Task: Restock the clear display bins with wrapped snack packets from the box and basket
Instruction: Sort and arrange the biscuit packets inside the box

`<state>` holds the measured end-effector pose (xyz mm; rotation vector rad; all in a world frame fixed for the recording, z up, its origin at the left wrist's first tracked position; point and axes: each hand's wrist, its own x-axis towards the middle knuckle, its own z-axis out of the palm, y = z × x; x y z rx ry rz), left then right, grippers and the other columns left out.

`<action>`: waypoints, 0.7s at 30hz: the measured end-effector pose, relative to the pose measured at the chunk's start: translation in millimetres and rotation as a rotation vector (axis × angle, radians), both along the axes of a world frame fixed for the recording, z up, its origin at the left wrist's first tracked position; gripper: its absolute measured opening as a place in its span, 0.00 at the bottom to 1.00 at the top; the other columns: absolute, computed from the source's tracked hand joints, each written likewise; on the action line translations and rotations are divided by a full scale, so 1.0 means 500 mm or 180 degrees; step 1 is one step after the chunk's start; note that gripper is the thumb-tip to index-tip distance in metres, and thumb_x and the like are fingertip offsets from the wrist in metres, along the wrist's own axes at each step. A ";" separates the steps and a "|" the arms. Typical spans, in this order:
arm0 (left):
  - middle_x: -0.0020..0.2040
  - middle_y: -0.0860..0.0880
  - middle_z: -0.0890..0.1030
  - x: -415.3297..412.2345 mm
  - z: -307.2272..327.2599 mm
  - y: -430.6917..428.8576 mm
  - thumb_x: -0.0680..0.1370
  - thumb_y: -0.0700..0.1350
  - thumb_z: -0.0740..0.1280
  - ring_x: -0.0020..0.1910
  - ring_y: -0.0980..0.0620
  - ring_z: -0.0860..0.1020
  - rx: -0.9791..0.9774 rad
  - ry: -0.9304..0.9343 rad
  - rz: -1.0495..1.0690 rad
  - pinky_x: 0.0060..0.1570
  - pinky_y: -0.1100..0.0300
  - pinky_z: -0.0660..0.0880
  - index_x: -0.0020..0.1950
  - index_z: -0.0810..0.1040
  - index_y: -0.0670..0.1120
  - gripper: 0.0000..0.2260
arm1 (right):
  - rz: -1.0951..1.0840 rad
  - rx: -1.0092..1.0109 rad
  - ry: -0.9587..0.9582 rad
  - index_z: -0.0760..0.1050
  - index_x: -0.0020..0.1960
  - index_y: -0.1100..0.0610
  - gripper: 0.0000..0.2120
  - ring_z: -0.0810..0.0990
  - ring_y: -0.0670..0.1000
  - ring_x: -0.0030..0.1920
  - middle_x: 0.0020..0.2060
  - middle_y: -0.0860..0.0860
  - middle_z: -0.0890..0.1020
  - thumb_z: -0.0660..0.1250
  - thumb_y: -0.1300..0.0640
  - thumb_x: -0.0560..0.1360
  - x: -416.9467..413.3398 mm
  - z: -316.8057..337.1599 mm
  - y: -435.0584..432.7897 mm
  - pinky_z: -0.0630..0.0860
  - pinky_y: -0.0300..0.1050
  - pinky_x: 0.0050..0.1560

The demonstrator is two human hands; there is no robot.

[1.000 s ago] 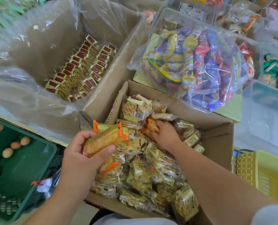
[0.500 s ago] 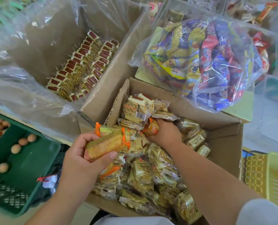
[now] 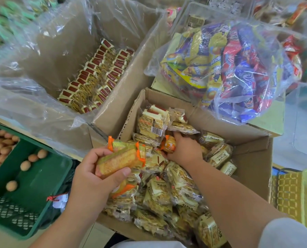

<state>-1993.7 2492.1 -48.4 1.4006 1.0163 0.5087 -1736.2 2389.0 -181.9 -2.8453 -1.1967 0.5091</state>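
While the green crate (image 3: 41, 176) of round brown items sits at the far left, the plastic-lined carton (image 3: 63, 56) behind it holds neat rows of red-labelled packets (image 3: 99, 76). The left hand (image 3: 93, 178) hovers over the near left corner of the open cardboard box (image 3: 247, 153), fingers and thumb clamped on a stack of orange-trimmed snack packets (image 3: 120, 160); this grip and position match the frame half a second earlier. The box is filled with loose cream-and-gold wrapped packets (image 3: 181, 187). At its far side, the right hand (image 3: 183, 149) has its fingers curled round a small orange-wrapped packet (image 3: 169, 144). One second earlier that hand lay deeper among the packets with the orange wrapper largely covered; now the wrapper shows clear of the pile beside the barcoded bundle (image 3: 152, 122). Behind the box to the right rests a clear bag (image 3: 235, 68) of blue, red and yellow packets. The yellow basket (image 3: 292, 190) stands at the right edge, just beside the box.
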 end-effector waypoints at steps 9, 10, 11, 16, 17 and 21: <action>0.43 0.46 0.83 -0.001 -0.005 0.003 0.57 0.56 0.82 0.33 0.53 0.80 -0.0079 -0.0104 -0.0075 0.29 0.59 0.79 0.48 0.80 0.56 0.23 | -0.0095 0.0067 0.0179 0.65 0.69 0.44 0.41 0.83 0.58 0.49 0.52 0.51 0.83 0.73 0.31 0.61 0.000 0.000 0.010 0.76 0.48 0.41; 0.44 0.45 0.83 -0.002 -0.005 0.003 0.57 0.56 0.82 0.34 0.51 0.80 -0.0089 -0.0115 -0.0074 0.30 0.57 0.80 0.49 0.80 0.56 0.23 | -0.0064 0.0115 0.0187 0.64 0.69 0.43 0.42 0.84 0.57 0.49 0.51 0.50 0.83 0.73 0.31 0.60 0.003 0.003 0.007 0.77 0.48 0.42; 0.44 0.44 0.83 -0.004 -0.006 0.004 0.58 0.56 0.83 0.35 0.50 0.80 -0.0111 -0.0131 -0.0072 0.31 0.54 0.80 0.49 0.80 0.55 0.23 | -0.0042 0.0155 0.0196 0.64 0.69 0.43 0.42 0.84 0.56 0.48 0.50 0.49 0.84 0.73 0.31 0.60 0.007 0.006 0.003 0.78 0.48 0.43; 0.46 0.43 0.83 -0.015 -0.010 0.007 0.59 0.56 0.83 0.38 0.45 0.81 -0.0152 -0.0143 -0.0102 0.37 0.44 0.81 0.51 0.80 0.53 0.24 | -0.0055 0.0251 0.0255 0.64 0.69 0.44 0.42 0.84 0.55 0.45 0.47 0.47 0.84 0.74 0.35 0.59 0.011 0.013 -0.014 0.79 0.46 0.40; 0.45 0.44 0.84 -0.016 -0.010 0.007 0.59 0.57 0.82 0.38 0.46 0.81 -0.0142 -0.0131 -0.0112 0.37 0.45 0.81 0.51 0.80 0.54 0.25 | -0.0054 0.0236 0.0244 0.64 0.70 0.44 0.41 0.84 0.55 0.46 0.47 0.48 0.84 0.74 0.36 0.61 0.010 0.014 -0.015 0.80 0.46 0.40; 0.46 0.46 0.83 -0.016 -0.006 0.006 0.59 0.59 0.82 0.37 0.50 0.81 -0.0055 -0.0066 -0.0194 0.33 0.55 0.81 0.51 0.80 0.55 0.24 | -0.0159 0.0135 0.0412 0.64 0.72 0.44 0.42 0.81 0.57 0.55 0.57 0.51 0.81 0.73 0.35 0.62 0.002 0.019 -0.008 0.81 0.51 0.49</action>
